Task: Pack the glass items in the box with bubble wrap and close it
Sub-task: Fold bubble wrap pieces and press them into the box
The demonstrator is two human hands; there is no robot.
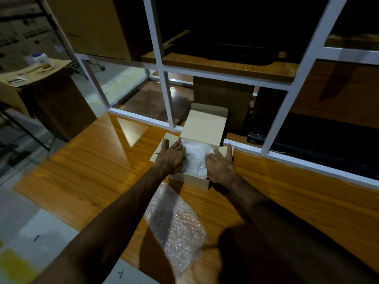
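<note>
We see a small box (194, 181) on a wood table (92, 171). Its lid (205, 124) stands up at the far side, past our fingertips. The box is open on top and full of bubble wrap (196, 156). We cannot see any glass under the wrap.

Our left hand (171, 156) lies on the left side flap (162, 146) of the box. The fingers are straight and spread flat. They are not gripping anything. The fingertips reach the left edge of the wrap.

Our right hand (220, 167) lies on the right side of the box. Its fingers are straight too and hold nothing. The right flap (224, 150) is just under and beside these fingers. The thumb tip touches the wrap.

The wrap in the box sits between our two hands.

A loose sheet of bubble wrap (174, 222) lies flat on the table. It is nearer to us than the box, behind our fingers and between our arms. Its far end comes close to the front of the box.

Past our fingertips there is a white frame (170, 99) with glass.
</note>
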